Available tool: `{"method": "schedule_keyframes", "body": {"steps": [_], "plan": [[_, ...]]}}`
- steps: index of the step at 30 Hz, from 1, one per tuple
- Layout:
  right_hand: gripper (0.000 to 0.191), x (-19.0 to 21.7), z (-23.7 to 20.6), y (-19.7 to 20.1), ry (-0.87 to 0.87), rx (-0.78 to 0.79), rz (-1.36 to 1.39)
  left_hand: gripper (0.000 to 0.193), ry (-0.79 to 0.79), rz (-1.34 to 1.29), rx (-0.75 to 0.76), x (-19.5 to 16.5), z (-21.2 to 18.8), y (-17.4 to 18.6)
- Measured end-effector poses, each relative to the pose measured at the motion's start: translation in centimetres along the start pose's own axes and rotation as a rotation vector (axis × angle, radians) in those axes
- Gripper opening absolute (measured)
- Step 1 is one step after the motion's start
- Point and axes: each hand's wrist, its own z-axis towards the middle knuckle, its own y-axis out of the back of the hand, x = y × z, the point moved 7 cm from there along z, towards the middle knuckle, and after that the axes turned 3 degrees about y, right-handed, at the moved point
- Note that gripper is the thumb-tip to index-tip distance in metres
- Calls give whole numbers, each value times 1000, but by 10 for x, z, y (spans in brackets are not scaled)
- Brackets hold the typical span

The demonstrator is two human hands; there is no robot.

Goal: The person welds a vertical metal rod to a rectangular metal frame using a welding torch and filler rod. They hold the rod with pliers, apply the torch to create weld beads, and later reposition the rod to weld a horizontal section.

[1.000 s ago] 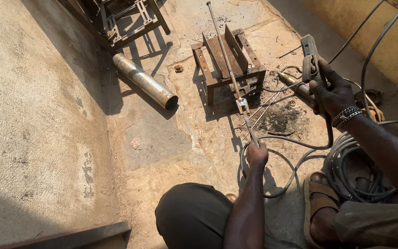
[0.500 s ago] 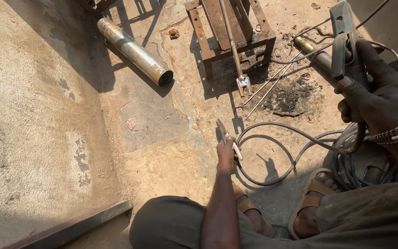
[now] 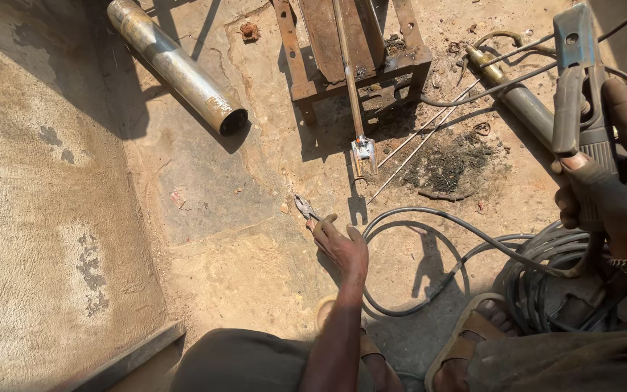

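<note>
My left hand [image 3: 341, 244] reaches down to the concrete floor and grips the handles of a pair of pliers [image 3: 305, 208], whose jaws point up and to the left. My right hand [image 3: 607, 194] is raised at the right edge and is closed around a grey welding electrode holder [image 3: 573, 87]. A dark cable [image 3: 437, 221] runs across the floor from that holder's side. A thin rod with a clamp at its end [image 3: 363, 154] hangs down from a rusty metal frame [image 3: 350, 54].
A steel pipe [image 3: 175, 67] lies on the floor at the upper left. Thin welding rods [image 3: 419, 145] and a patch of dark slag [image 3: 455, 165] lie right of the frame. Coiled cables [image 3: 546, 279] sit by my sandalled feet [image 3: 466, 341]. An angle bar [image 3: 128, 359] lies at lower left.
The view has tilted down and closer to the floor. My left hand has dropped from the hanging rod to the floor and taken hold of the pliers. My right hand keeps the electrode holder raised.
</note>
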Motion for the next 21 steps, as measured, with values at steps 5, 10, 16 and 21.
{"method": "schedule_keyframes", "body": {"steps": [5,10,16,21], "plan": [[79,-3,36,6,4,-23,-23,17,-457,-434,308,-112,-51,-64],[79,-19,46,18,49,-17,50,68,-166,-207,401,-171,-8,-159],[86,-67,38,45,-93,20,113,117,109,125,235,-193,85,-193],[90,-97,29,62,-148,87,144,57,85,436,243,-179,141,-213]]}}
